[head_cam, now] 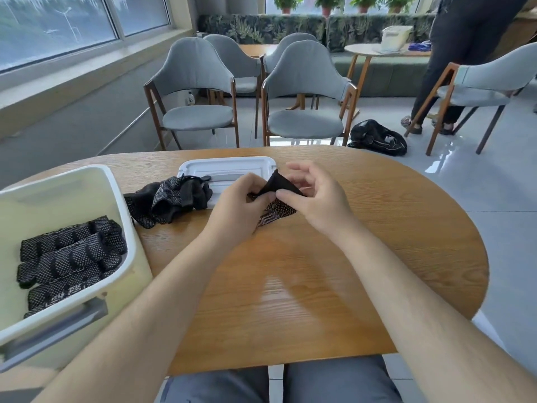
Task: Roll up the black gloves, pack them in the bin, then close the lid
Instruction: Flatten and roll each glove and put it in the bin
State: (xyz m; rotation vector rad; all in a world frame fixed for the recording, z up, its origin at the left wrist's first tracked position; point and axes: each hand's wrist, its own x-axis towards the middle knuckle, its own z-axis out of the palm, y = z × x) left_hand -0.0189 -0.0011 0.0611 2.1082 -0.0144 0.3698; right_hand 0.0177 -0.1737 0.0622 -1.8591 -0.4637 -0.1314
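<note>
**Glove between both hands, bin off to the left**

Head view. We note the held glove (276,212) just off the near right corner of the lid (226,167), raised off the tabletop (319,271). The left hand (241,205) curls round its left part. The right hand (316,199) pinches it with thumb and forefinger, other fingers lifted. Its length appears to slant from the lid's corner toward us. Loose gloves (171,199) overlap the lid's near left edge. The bin (123,216), left of the lid and nearer us, holds rolled gloves (69,254). We judge the left hand nearer for the drop-in.
</note>
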